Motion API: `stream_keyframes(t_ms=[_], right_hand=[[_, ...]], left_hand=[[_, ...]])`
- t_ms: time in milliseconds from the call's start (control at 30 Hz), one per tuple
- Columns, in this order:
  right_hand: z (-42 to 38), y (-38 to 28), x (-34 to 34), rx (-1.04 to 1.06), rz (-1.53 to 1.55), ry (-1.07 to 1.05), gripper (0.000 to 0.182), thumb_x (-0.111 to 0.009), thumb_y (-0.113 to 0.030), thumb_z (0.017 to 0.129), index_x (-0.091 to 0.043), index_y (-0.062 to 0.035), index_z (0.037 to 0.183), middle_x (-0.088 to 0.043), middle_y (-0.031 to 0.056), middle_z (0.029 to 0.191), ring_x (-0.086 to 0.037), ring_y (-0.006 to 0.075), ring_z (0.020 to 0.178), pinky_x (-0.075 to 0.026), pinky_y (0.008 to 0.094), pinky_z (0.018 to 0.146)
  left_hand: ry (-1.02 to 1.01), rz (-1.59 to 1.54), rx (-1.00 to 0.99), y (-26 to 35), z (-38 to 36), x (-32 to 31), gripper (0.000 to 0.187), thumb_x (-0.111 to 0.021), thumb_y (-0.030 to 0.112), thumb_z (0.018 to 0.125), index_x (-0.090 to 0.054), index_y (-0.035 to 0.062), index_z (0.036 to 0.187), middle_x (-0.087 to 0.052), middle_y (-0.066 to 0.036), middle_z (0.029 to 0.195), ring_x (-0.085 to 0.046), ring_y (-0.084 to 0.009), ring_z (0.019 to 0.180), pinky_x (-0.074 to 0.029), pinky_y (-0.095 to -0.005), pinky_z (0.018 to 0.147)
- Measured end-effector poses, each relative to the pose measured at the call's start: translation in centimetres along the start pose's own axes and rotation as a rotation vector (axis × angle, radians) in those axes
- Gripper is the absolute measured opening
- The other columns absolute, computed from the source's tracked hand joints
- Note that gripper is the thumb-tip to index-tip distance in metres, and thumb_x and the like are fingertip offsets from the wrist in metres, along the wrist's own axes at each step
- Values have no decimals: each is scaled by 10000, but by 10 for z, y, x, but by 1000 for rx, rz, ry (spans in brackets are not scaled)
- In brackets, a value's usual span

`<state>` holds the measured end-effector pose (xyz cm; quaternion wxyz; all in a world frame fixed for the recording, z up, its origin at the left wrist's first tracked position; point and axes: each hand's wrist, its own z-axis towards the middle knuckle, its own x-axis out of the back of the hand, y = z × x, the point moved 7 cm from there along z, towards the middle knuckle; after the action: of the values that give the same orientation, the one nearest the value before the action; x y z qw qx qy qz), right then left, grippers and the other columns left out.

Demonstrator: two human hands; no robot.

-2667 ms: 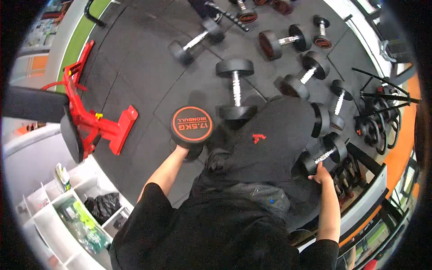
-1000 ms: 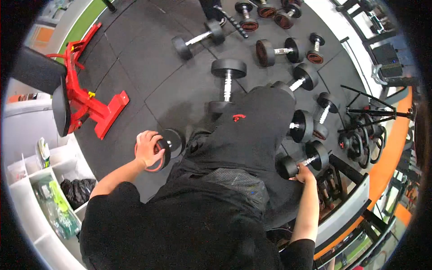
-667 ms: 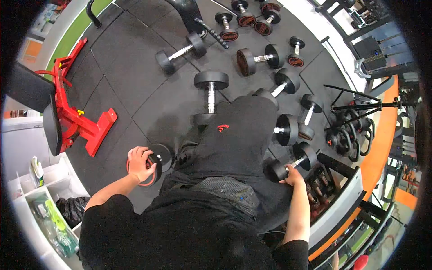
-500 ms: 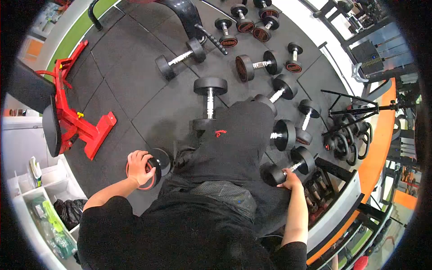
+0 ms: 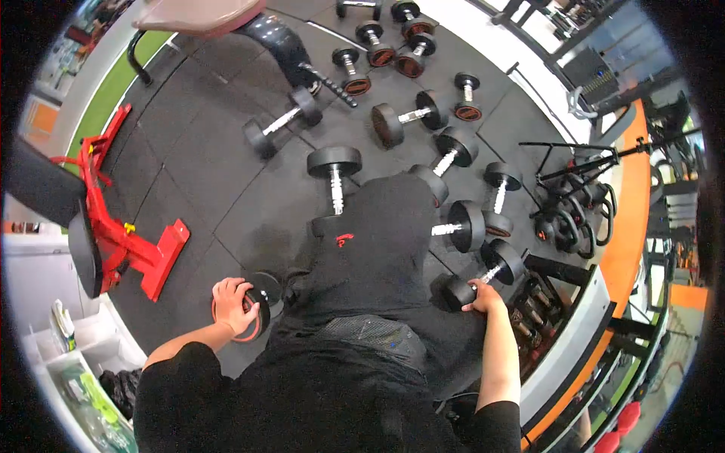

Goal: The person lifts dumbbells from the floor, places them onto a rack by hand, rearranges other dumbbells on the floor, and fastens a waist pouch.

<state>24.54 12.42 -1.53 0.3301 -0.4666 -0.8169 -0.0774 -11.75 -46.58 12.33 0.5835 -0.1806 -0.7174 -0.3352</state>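
My left hand is curled over one round end of a black dumbbell with a red ring, on the floor to the left of my leg. Much of that dumbbell's handle is hidden. On the other side, my right hand is closed at the silver handle of another black dumbbell, close to its nearer end. A larger dumbbell rests in front of my black-clothed knee, which partly covers it.
Several dumbbells lie scattered ahead on the black mat floor. A low rack stands at the right, with kettlebells beyond it. At the left are a red machine frame and a white bin unit.
My view has tilted and turned slightly, so the dumbbells ahead appear farther left and mostly lower. Both hands keep their places on the two dumbbells.
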Motion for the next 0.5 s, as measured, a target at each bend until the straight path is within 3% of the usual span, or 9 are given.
stream_keyframes(t_ms=[67,133,267,500], right_hand=[[0,3,-6,-12,3,-62,970,-986,-297,557,-523,-174,1401,-635,163,1346,-607,352,1248,-499,437,1043],[-2,0,-6,-54,-65,-60,952,-975,-325,585,-522,-174,1409,-653,165,1319,-618,358,1233,-506,445,1032],[-14,-11,0,-138,-59,-38,957,-972,-298,600,-511,-178,1430,-656,160,1320,-618,342,1237,-509,441,1029],[-14,-15,0,-87,-41,-12,984,-979,-255,577,-513,-135,1435,-649,156,1336,-613,337,1245,-506,436,1040]], left_hand=[[-13,-1,-27,2,0,-2,501,-753,347,684,-620,129,1115,-573,-101,1184,-495,-346,1197,-328,-523,1032],[0,4,-7,1,0,-3,496,-752,347,685,-616,129,1110,-569,-98,1192,-491,-349,1197,-330,-522,1033],[2,8,-17,6,1,-2,500,-759,320,674,-602,123,1106,-561,-104,1198,-485,-356,1197,-326,-527,1036],[-19,26,-12,11,1,-2,490,-717,295,706,-594,89,1133,-566,-139,1199,-488,-372,1194,-323,-520,1057]])
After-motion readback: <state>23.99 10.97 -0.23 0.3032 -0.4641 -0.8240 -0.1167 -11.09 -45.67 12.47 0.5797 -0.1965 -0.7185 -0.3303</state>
